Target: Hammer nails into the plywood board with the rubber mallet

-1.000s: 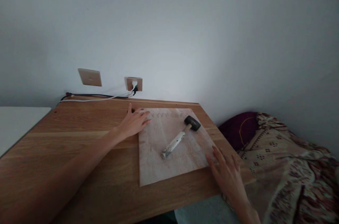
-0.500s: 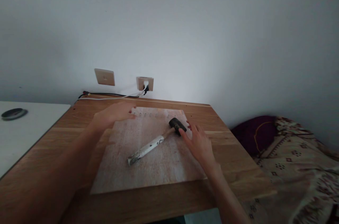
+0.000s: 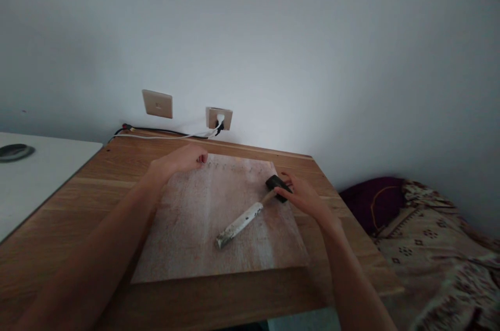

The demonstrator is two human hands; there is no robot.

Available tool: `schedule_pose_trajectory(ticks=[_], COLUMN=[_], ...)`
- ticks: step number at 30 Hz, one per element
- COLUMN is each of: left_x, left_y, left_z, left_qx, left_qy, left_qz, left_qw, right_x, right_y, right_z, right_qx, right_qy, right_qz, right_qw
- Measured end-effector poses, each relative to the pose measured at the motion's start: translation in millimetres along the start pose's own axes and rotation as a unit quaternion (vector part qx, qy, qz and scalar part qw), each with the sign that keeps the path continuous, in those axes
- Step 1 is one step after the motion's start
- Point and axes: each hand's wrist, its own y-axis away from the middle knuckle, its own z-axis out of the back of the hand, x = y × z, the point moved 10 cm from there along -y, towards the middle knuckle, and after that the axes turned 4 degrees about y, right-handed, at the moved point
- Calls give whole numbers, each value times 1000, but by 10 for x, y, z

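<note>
A mallet [image 3: 241, 221] with a black head and a worn white handle lies slantwise on the pale wooden board [image 3: 187, 247], its handle end towards me. My right hand [image 3: 302, 194] grips the black head, thumb in front and fingers around the far side. At the board's back left corner, my left hand [image 3: 189, 158] is closed, its fingers curled inward. Whatever those fingers hold, if anything, is too small to make out. Small nail-like points [image 3: 233, 167] show in a row along the board's back edge.
The board rests on a wooden table [image 3: 344, 258] against a wall. Cables [image 3: 167, 136] run along its back edge to a socket [image 3: 220, 119]. On the left, a white surface [image 3: 50, 174] carries a dark round object [image 3: 15, 152]. Patterned bedding [image 3: 425, 247] lies at right.
The mallet has shifted right across the board, and my right hand has closed on its head. My left hand's fingers have curled shut at the board's corner. The view has tilted slightly.
</note>
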Motion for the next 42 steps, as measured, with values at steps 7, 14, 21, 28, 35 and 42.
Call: schedule_pose_trajectory(ticks=[7, 14, 21, 28, 35, 42], left_x=[-57, 73, 338, -24, -207, -35], left_y=[-17, 25, -64, -59, -32, -48], left_z=[93, 461, 121, -105, -168, 305], left_qx=[-57, -230, -219, -74, -57, -275], left_qy=[30, 289, 490, -22, -151, 256], left_qz=[-12, 24, 132, 86, 33, 88], left_qw=[998, 929, 833, 993, 986, 922], right_x=[336, 433, 125, 402, 638, 583], right_y=[-679, -1003, -1042, -1047, -1054, -1098], right_z=[-30, -273, -23, -417, -516, -167], right_qx=[25, 54, -69, 24, 40, -19], right_qy=[127, 78, -344, -149, 53, -103], right_qz=[-59, -69, -83, -76, -35, -26], right_qw=[990, 993, 933, 986, 997, 994])
